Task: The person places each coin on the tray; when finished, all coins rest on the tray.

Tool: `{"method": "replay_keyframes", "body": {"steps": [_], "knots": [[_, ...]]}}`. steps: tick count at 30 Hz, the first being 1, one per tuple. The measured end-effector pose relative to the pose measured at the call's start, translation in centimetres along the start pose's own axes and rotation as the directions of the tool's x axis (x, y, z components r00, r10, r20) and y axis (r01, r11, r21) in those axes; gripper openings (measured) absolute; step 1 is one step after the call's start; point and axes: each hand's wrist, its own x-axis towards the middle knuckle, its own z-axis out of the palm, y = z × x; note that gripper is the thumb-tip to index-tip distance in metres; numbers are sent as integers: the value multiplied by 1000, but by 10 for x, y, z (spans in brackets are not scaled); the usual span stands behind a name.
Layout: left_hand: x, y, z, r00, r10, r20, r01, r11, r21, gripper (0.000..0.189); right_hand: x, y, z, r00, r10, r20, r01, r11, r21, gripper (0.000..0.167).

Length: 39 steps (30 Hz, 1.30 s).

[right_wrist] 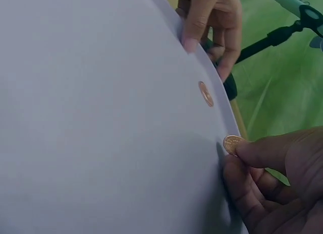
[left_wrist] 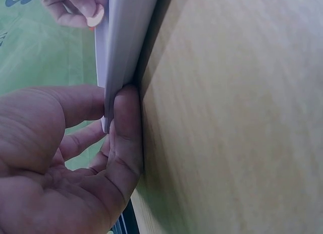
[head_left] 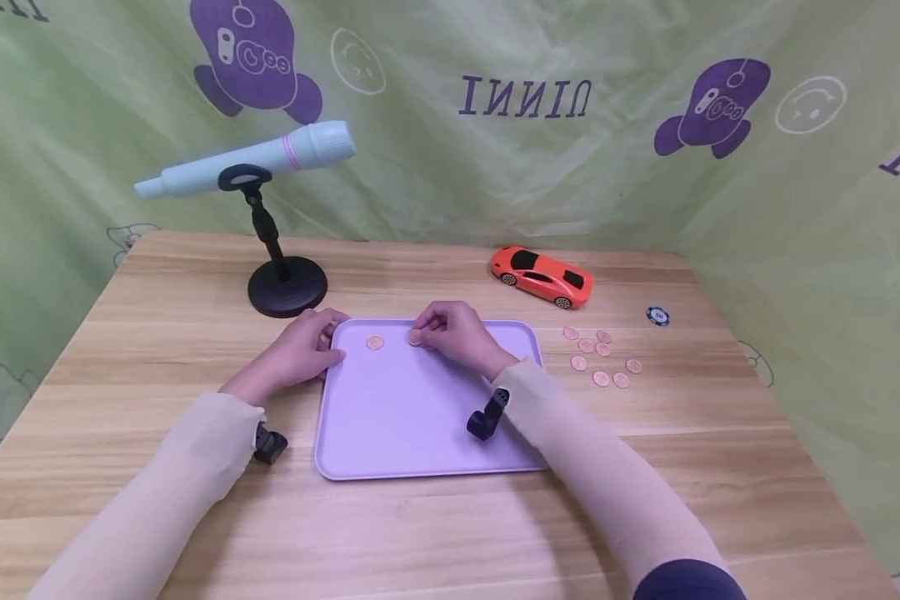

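Observation:
A lilac tray [head_left: 412,417] lies on the wooden table. My left hand [head_left: 300,350] grips its left rim near the far corner, thumb over the edge and fingers along the outside, as the left wrist view shows. Between thumb and fingertips, my right hand [head_left: 457,337] pinches a copper coin [right_wrist: 232,144] close over the tray's far side. Another copper coin [head_left: 375,342] lies flat in the tray, between the two hands.
Several copper coins [head_left: 602,349] lie loose on the table right of the tray. Beyond them is a poker chip [head_left: 657,316]. An orange toy car [head_left: 542,277] stands behind the tray; a light blue microphone-shaped object [head_left: 247,162] rests on a black stand [head_left: 287,286] at back left.

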Motion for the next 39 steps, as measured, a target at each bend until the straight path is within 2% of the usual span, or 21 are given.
{"method": "replay_keyframes", "body": {"steps": [9,21,32,39], "knots": [[-1,0,0,1000,-3,-2,3,1000,-4,50,3,-5,12,999,-49,1,49,995,-92,12],[-2,-3,-1,1000,1,-8,-1,1000,-5,50,3,-18,21,999,-50,11,52,970,-238,9],[-3,-5,-2,1000,17,-14,-17,1000,-6,49,3,-20,23,998,-57,-4,53,963,-266,10],[-1,-4,0,1000,21,-11,-21,1000,-3,50,0,-20,21,1000,-25,-10,21,964,-264,8]]}}
